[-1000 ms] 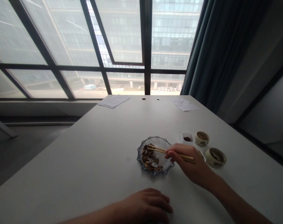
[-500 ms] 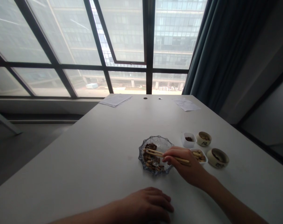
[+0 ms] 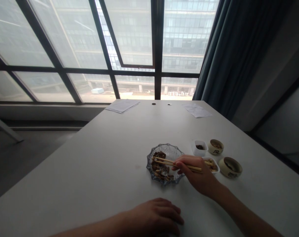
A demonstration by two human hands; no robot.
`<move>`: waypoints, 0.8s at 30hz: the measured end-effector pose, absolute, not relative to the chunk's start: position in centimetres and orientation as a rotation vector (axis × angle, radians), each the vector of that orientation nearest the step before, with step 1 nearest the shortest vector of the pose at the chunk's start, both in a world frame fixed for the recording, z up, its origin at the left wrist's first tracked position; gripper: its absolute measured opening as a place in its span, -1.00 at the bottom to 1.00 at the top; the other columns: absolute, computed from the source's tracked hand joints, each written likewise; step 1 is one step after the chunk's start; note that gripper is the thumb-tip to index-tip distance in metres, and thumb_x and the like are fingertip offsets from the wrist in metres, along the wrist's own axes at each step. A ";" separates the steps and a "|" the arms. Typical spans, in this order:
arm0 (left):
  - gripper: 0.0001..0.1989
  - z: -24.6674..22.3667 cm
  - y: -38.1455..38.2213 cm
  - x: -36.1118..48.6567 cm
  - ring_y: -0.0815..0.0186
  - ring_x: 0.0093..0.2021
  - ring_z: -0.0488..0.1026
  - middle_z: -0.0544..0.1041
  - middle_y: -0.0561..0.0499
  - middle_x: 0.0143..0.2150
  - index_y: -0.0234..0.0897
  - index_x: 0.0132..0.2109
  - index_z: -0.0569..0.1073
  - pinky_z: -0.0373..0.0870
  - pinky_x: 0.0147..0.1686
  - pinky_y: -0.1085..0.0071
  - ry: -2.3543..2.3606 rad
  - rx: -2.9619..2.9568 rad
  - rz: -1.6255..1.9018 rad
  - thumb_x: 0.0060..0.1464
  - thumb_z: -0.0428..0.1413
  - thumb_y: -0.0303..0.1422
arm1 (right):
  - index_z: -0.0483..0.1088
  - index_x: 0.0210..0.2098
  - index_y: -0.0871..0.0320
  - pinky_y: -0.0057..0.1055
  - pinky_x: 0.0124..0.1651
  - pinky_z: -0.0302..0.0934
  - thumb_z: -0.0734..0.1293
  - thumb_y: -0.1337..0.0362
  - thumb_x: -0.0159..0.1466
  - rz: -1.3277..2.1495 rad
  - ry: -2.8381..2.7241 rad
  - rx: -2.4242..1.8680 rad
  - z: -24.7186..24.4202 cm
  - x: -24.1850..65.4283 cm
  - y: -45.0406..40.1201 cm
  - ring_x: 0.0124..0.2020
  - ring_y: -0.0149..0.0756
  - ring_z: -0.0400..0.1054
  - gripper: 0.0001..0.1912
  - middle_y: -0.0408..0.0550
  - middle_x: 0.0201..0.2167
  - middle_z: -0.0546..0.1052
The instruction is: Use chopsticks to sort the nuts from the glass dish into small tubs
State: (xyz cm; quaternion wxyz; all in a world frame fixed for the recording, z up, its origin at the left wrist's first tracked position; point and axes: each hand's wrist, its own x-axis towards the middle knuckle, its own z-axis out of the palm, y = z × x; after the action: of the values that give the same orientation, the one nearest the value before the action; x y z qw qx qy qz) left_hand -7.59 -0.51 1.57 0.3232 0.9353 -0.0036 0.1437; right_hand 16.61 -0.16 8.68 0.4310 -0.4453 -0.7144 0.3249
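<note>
In the head view I have the right hand (image 3: 195,174) closed around a pair of wooden chopsticks (image 3: 169,162), held in the fingers with the tips reaching out to the left of the hand. Those tips sit over a heap of brown pieces (image 3: 159,166) in a scalloped glass dish (image 3: 173,150), which lies just left of the hand and partly under the fingers. I can't tell from this feed whether the tips are pinching a piece or only hovering at the heap. Just right of the hand, and partly hidden behind it, is a small white dish (image 3: 212,165) holding pale sticks (image 3: 211,166). Beyond the hand, a small white square dish (image 3: 200,148) holds something dark, and a cream bowl with a dark mark (image 3: 215,147) stands to its right. Another cream bowl (image 3: 230,167) sits farther right of the hand, with dark residue inside. The left hand (image 3: 155,217) holds nothing and rests palm down on the white worktop (image 3: 90,158), its fingers lightly curled, well below the glass dish and near the worktop's near edge. Far ahead of both hands, two sheets of paper (image 3: 122,106) and (image 3: 197,111) lie at the far end of the worktop. Behind them is a tall window (image 3: 133,36) with a dark curtain (image 3: 228,49) on its right, and a large building shows through the glass.
</note>
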 end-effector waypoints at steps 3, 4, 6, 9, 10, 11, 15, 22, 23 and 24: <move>-0.80 1.6 -0.4 -7.6 0.20 0.31 0.46 0.60 -0.08 0.19 -0.25 0.08 0.51 0.27 0.38 0.35 -0.017 2.467 0.374 0.42 0.06 -0.35 | 0.65 -0.26 0.15 -0.36 -0.26 0.43 0.30 0.05 0.49 0.795 -1.757 -1.150 9.4 17.1 -0.3 -0.31 -0.24 0.56 -0.62 0.00 -0.31 0.67; -0.79 1.6 -0.4 -7.6 0.19 0.31 0.46 0.60 -0.08 0.19 -0.25 0.09 0.51 0.28 0.38 0.35 -0.025 2.469 0.367 0.42 0.06 -0.35 | 0.65 -0.25 0.15 -0.35 -0.26 0.45 0.31 0.04 0.48 0.782 -1.738 -1.166 9.9 17.4 -0.4 -0.32 -0.23 0.57 -0.62 0.01 -0.30 0.68; -0.79 1.6 -0.3 -7.6 0.19 0.32 0.45 0.60 -0.09 0.19 -0.25 0.09 0.51 0.28 0.38 0.34 -0.037 2.468 0.359 0.42 0.06 -0.34 | 0.66 -0.22 0.14 -0.32 -0.24 0.50 0.33 0.01 0.46 0.746 -1.667 -1.209 11.2 18.5 -0.6 -0.31 -0.20 0.60 -0.62 0.03 -0.27 0.69; -0.78 1.6 -0.2 -7.7 0.18 0.32 0.45 0.59 -0.09 0.20 -0.25 0.11 0.50 0.28 0.38 0.34 -0.040 2.467 0.345 0.41 0.07 -0.33 | 0.67 -0.17 0.12 -0.26 -0.27 0.56 0.41 -0.05 0.39 0.638 -1.455 -1.339 13.8 21.1 -1.2 -0.30 -0.11 0.64 -0.63 0.07 -0.25 0.71; -0.77 1.7 -0.2 -7.7 0.18 0.32 0.45 0.59 -0.08 0.21 -0.25 0.11 0.50 0.27 0.39 0.33 -0.036 2.466 0.333 0.40 0.07 -0.34 | 0.67 -0.19 0.12 -0.25 -0.32 0.57 0.44 -0.07 0.35 0.570 -1.357 -1.394 14.7 22.1 -1.4 -0.31 -0.08 0.65 -0.62 0.09 -0.27 0.71; -0.77 1.7 -0.2 -7.8 0.17 0.33 0.44 0.58 -0.08 0.22 -0.24 0.12 0.50 0.27 0.39 0.32 -0.032 2.466 0.314 0.39 0.08 -0.34 | 0.67 -0.20 0.11 -0.22 -0.33 0.58 0.47 -0.08 0.32 0.483 -1.250 -1.458 15.4 23.3 -1.6 -0.33 -0.06 0.65 -0.63 0.11 -0.29 0.71; -0.73 2.1 -0.2 -7.9 0.15 0.36 0.40 0.54 -0.07 0.27 -0.22 0.15 0.48 0.25 0.42 0.28 -0.013 2.467 0.231 0.36 0.10 -0.36 | 0.63 -0.34 -0.02 0.04 -0.16 0.61 0.49 -0.08 0.29 0.230 -1.040 -1.557 16.9 28.1 -2.3 -0.33 0.05 0.66 -0.72 0.07 -0.32 0.70; -0.74 2.6 -0.3 -7.7 0.15 0.36 0.40 0.53 -0.07 0.27 -0.21 0.15 0.48 0.29 0.40 0.27 0.008 2.484 0.194 0.36 0.09 -0.36 | 0.57 -0.33 -0.05 0.11 -0.20 0.60 0.45 -0.19 0.28 0.171 -1.045 -1.669 16.6 31.6 -2.4 -0.37 0.07 0.65 -0.64 0.00 -0.43 0.68; -0.74 2.6 -0.3 -7.7 0.15 0.36 0.40 0.53 -0.07 0.27 -0.21 0.15 0.48 0.29 0.40 0.27 0.006 2.487 0.191 0.36 0.09 -0.37 | 0.57 -0.34 -0.05 0.10 -0.18 0.60 0.45 -0.19 0.28 0.159 -1.037 -1.671 16.7 31.4 -2.4 -0.38 0.07 0.65 -0.63 0.00 -0.44 0.68; -0.73 2.6 -0.3 -7.7 0.14 0.36 0.40 0.53 -0.07 0.27 -0.21 0.15 0.48 0.29 0.40 0.27 0.008 2.488 0.191 0.36 0.09 -0.37 | 0.57 -0.35 -0.04 0.10 -0.17 0.60 0.45 -0.19 0.28 0.145 -1.027 -1.668 16.9 31.0 -2.4 -0.37 0.08 0.65 -0.63 0.01 -0.45 0.67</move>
State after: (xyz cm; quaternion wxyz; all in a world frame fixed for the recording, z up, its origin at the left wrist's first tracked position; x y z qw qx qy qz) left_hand -7.70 -0.35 2.61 0.3175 0.9455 0.0029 0.0727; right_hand 31.03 -2.43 16.91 0.5554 -0.7062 -0.4347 0.0615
